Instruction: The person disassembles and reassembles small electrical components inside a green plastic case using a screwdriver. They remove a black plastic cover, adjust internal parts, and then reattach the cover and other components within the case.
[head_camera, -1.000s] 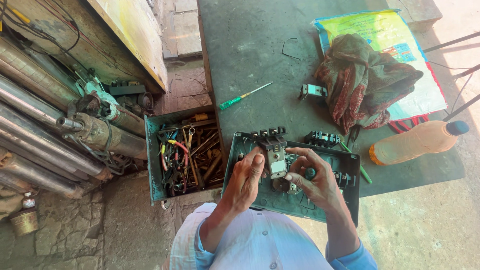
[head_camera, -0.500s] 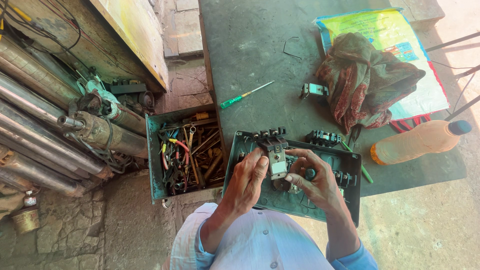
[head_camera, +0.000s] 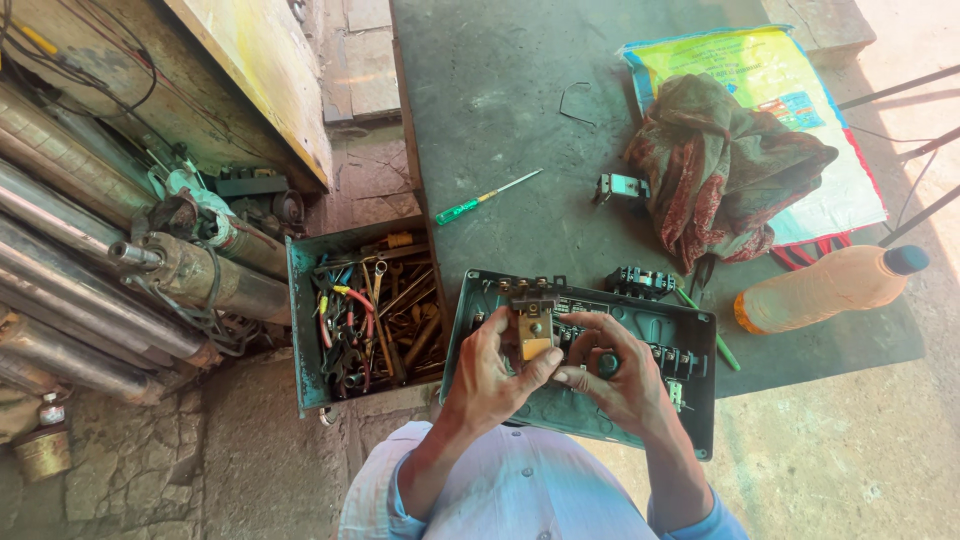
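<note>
Little has shifted since the earlier frames: both hands stay over the green metal switch box (head_camera: 690, 400) at lower centre, only the fingers creeping slightly. Its long axis runs left to right, tilted down toward the right. The left hand (head_camera: 490, 385) pinches a small brass-and-grey switch block (head_camera: 533, 330) standing just above it; the right hand (head_camera: 620, 385) sits just beside, fingers curled on a dark knob (head_camera: 606, 363). The left hand is nearer the block. A tool tray (head_camera: 300, 330) lies left.
</note>
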